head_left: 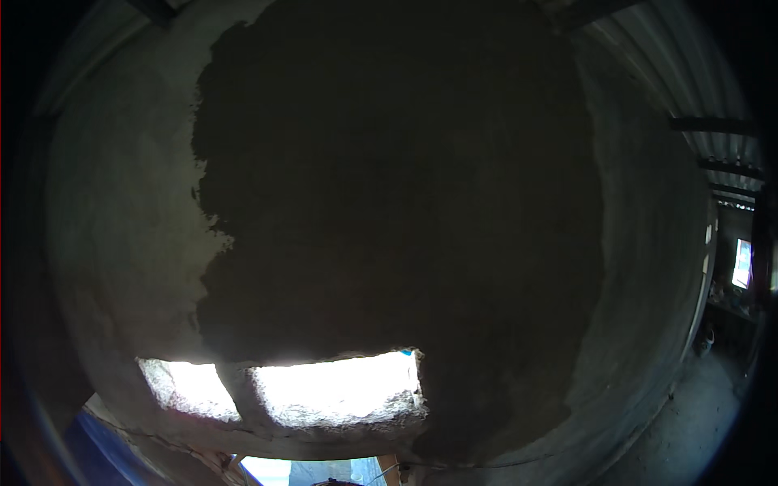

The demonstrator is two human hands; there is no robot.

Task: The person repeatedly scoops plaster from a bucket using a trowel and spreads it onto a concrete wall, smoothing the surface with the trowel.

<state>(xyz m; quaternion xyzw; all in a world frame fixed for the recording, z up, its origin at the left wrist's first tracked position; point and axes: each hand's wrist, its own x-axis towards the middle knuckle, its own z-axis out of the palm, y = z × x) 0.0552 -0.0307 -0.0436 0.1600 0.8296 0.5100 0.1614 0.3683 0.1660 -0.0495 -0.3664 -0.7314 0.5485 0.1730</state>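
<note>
Neither of my hands shows in the head view. A wall fills most of it. Across its middle spreads a large dark patch, which looks like damp plaster, with a ragged left edge and a smoother right edge. Paler grey wall surface borders the patch on the left, and more lies on its right. Low in the wall are two bright openings: a small one and, to its right, a wider one, both with rough edges.
Dark beams cross under a corrugated roof at the upper right. A bright window and grey floor lie far right. Another bright opening shows at the bottom edge, and something blue at the lower left.
</note>
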